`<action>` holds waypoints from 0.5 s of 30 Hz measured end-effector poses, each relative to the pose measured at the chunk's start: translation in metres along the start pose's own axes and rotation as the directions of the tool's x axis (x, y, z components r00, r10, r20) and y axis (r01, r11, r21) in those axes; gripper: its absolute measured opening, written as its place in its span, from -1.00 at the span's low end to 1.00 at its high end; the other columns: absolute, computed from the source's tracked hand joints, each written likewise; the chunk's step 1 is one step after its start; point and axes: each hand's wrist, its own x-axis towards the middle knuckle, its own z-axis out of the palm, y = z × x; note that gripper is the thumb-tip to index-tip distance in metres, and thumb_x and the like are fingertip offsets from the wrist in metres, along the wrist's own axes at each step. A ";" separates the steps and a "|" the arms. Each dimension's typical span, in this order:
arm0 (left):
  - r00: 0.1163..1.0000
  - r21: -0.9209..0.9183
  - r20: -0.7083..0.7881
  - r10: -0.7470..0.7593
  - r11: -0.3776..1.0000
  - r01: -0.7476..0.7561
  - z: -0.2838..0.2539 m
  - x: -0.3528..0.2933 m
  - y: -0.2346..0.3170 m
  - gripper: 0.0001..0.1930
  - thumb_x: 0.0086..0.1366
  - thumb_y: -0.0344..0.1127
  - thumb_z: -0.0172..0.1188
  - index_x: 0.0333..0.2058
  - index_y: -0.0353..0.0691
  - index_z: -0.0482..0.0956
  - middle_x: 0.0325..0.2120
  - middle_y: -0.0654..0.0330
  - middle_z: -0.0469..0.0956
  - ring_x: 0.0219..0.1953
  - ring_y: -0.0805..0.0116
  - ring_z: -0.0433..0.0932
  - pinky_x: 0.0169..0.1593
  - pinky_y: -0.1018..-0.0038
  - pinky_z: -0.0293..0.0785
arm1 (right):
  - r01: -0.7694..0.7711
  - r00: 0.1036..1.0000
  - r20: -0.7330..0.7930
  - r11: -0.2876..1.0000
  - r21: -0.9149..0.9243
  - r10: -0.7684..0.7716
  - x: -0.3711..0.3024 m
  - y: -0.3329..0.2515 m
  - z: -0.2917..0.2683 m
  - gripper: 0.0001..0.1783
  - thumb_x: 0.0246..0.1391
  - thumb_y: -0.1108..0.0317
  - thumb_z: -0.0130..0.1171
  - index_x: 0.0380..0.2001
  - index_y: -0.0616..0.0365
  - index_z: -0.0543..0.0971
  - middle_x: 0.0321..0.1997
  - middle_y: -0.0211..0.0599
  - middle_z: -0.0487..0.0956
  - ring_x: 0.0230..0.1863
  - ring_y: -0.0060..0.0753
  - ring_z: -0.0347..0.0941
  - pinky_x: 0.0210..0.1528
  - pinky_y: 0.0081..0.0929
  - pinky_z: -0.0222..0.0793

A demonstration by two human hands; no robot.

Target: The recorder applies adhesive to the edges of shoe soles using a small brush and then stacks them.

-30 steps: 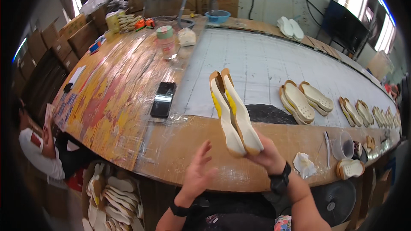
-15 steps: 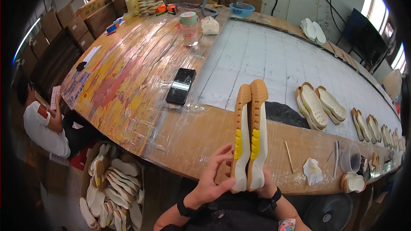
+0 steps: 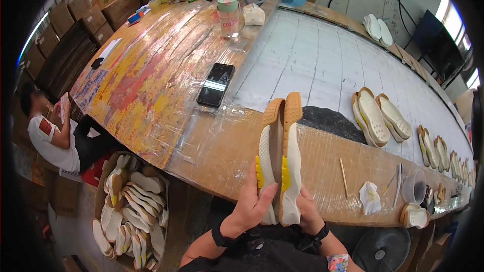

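Upright in front of me stand two white shoe soles with tan treads and yellow side patches, held side by side with a narrow gap between them. Around the lower part of the left shoe sole, my left hand is closed, its thumb lying across the sole's side. My right hand grips the right shoe sole low on its outer side; most of its fingers are hidden behind it. Beyond the soles, a black patch lies on the table, and a pair of matching soles stands to the right.
More sole pairs line the table's right side. Near its front edge lie a thin stick, crumpled tissue, a brush and a clear cup. A phone lies left; a box of soles is below. Someone sits far left.
The two soles have shifted left and spread apart at the middle. My left hand, earlier with loose fingers beside the left sole, now wraps round it. The seated person's hands have risen.
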 end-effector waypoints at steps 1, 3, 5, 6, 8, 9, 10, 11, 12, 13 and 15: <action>1.000 0.002 0.005 -0.015 1.000 0.015 0.001 0.000 0.004 -0.30 0.23 -0.25 0.03 0.18 -0.41 -0.16 0.03 -0.05 0.22 0.05 0.24 0.27 0.11 0.42 0.15 | 0.029 1.000 0.006 0.999 0.017 -0.029 0.000 0.002 0.000 -0.39 0.18 0.27 -0.12 0.24 0.13 -0.03 0.18 -0.29 0.22 0.13 -0.43 0.23 0.10 -0.47 0.19; 1.000 -0.033 0.008 -0.028 0.999 0.028 0.001 0.002 0.005 -0.25 0.17 -0.19 0.12 0.17 -0.39 -0.12 0.02 -0.05 0.24 0.04 0.24 0.28 0.09 0.40 0.18 | 0.065 0.998 0.018 0.998 0.021 -0.066 0.001 0.005 -0.001 -0.40 0.18 0.29 -0.12 0.23 0.15 -0.01 0.17 -0.29 0.23 0.13 -0.44 0.22 0.11 -0.47 0.18; 1.000 -0.108 0.002 -0.022 0.994 0.023 0.000 0.004 0.003 -0.18 0.09 -0.12 0.23 0.15 -0.38 -0.07 -0.01 -0.05 0.26 0.03 0.25 0.30 0.07 0.39 0.22 | 0.082 0.996 0.033 0.997 -0.007 -0.081 0.000 0.007 -0.002 -0.42 0.18 0.32 -0.11 0.23 0.16 0.01 0.17 -0.30 0.22 0.13 -0.45 0.21 0.12 -0.47 0.17; 0.998 -0.038 -0.033 -0.048 0.998 0.046 0.001 0.005 0.006 -0.15 0.05 -0.11 0.26 0.14 -0.37 -0.05 -0.04 -0.05 0.28 0.01 0.25 0.32 0.05 0.38 0.25 | 0.084 0.996 0.033 0.996 -0.031 -0.083 0.000 0.007 -0.002 -0.42 0.18 0.33 -0.12 0.22 0.17 0.01 0.18 -0.30 0.22 0.14 -0.46 0.20 0.12 -0.47 0.16; 0.990 0.099 -0.109 -0.091 0.990 0.102 0.006 0.005 0.016 -0.11 -0.04 -0.08 0.34 0.13 -0.36 -0.01 -0.09 -0.04 0.32 -0.03 0.24 0.36 -0.01 0.38 0.31 | 0.088 0.996 0.035 0.993 -0.079 -0.085 -0.001 0.007 -0.002 -0.43 0.18 0.36 -0.12 0.22 0.19 0.02 0.19 -0.31 0.20 0.15 -0.47 0.17 0.14 -0.48 0.14; 0.988 0.097 -0.129 -0.080 0.991 0.093 0.008 0.005 0.015 -0.12 -0.05 -0.09 0.35 0.11 -0.36 0.02 -0.11 -0.04 0.34 -0.07 0.24 0.39 -0.04 0.38 0.34 | 0.099 0.995 0.038 0.992 -0.080 -0.096 -0.001 0.008 -0.002 -0.43 0.18 0.36 -0.12 0.22 0.19 0.01 0.20 -0.31 0.19 0.16 -0.48 0.16 0.14 -0.48 0.13; 0.986 0.094 -0.149 -0.070 0.992 0.084 0.010 0.004 0.013 -0.13 -0.07 -0.10 0.36 0.10 -0.36 0.04 -0.13 -0.05 0.36 -0.10 0.23 0.41 -0.07 0.38 0.36 | 0.109 0.993 0.042 0.991 -0.080 -0.106 0.000 0.011 -0.003 -0.42 0.18 0.37 -0.13 0.22 0.20 0.00 0.21 -0.32 0.17 0.17 -0.48 0.14 0.15 -0.48 0.11; 0.984 0.092 -0.169 -0.059 0.993 0.075 0.010 0.004 0.012 -0.14 -0.08 -0.11 0.37 0.09 -0.37 0.06 -0.16 -0.05 0.38 -0.14 0.22 0.44 -0.10 0.38 0.38 | 0.120 0.992 0.046 0.989 -0.081 -0.117 0.001 0.013 -0.004 -0.42 0.18 0.38 -0.13 0.23 0.20 -0.01 0.21 -0.32 0.16 0.17 -0.49 0.13 0.15 -0.48 0.10; 0.981 0.135 -0.191 -0.021 0.990 0.048 0.011 0.003 0.010 -0.16 -0.09 -0.12 0.37 0.07 -0.37 0.10 -0.18 -0.06 0.39 -0.17 0.21 0.45 -0.13 0.38 0.39 | 0.124 0.992 0.043 0.989 -0.084 -0.120 0.001 0.016 -0.006 -0.41 0.18 0.38 -0.13 0.23 0.20 -0.02 0.22 -0.32 0.15 0.17 -0.49 0.13 0.15 -0.49 0.10; 0.977 0.179 -0.212 0.017 0.984 0.022 0.011 0.003 0.009 -0.19 -0.10 -0.14 0.37 0.05 -0.38 0.14 -0.20 -0.06 0.40 -0.20 0.21 0.47 -0.15 0.38 0.40 | 0.127 0.991 0.039 0.988 -0.087 -0.124 0.001 0.018 -0.008 -0.41 0.17 0.39 -0.13 0.24 0.19 -0.02 0.22 -0.32 0.14 0.18 -0.49 0.12 0.15 -0.49 0.09; 0.968 0.225 -0.246 0.045 0.974 0.012 0.011 0.003 0.006 -0.23 -0.12 -0.16 0.38 0.01 -0.38 0.20 -0.23 -0.07 0.42 -0.24 0.19 0.48 -0.18 0.38 0.42 | 0.121 0.993 0.021 0.988 -0.095 -0.120 0.001 0.020 -0.007 -0.39 0.17 0.39 -0.13 0.24 0.19 -0.04 0.23 -0.31 0.13 0.18 -0.49 0.11 0.16 -0.49 0.08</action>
